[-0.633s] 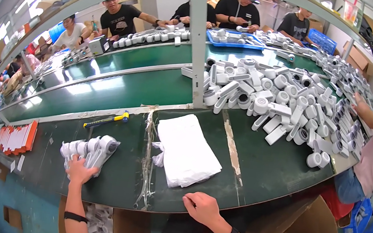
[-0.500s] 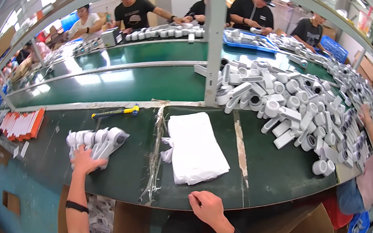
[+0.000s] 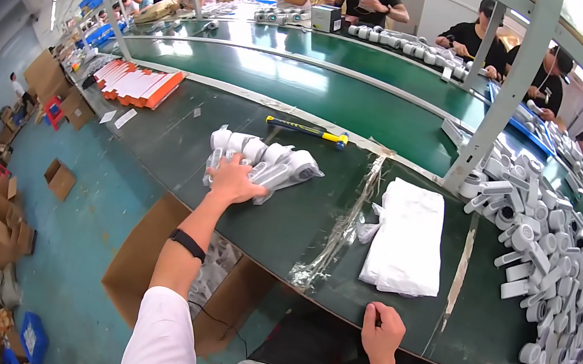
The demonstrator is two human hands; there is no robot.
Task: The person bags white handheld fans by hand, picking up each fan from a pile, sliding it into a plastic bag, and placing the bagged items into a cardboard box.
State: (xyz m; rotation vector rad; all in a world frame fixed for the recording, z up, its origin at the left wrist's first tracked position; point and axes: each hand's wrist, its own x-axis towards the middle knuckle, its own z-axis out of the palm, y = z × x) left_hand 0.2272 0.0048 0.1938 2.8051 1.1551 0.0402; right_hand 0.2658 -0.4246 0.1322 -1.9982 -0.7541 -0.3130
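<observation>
My left hand (image 3: 231, 181) lies with fingers spread on a row of bagged white devices (image 3: 276, 160), each with a round head and a handle, in clear plastic. It touches their near left side. My right hand (image 3: 384, 330) is curled into a loose fist at the table's front edge, with nothing visible in it. Just beyond it lies a flat stack of white plastic bags (image 3: 409, 240), apart from the hand. Below the table edge, under my left forearm, an open cardboard box (image 3: 139, 261) contains more bagged devices (image 3: 213, 273).
A yellow-and-black hammer (image 3: 307, 131) lies behind the bagged row. Orange-and-white flat cartons (image 3: 139, 86) are at the far left. A large heap of unbagged white devices (image 3: 529, 237) covers the right side. A metal post (image 3: 501, 101) rises behind the table. Several people work across the green conveyor (image 3: 263, 73).
The view has swung left, so the table things appear farther right and more floor shows. My left hand remains on the bagged devices; my right hand stays curled by the table edge.
</observation>
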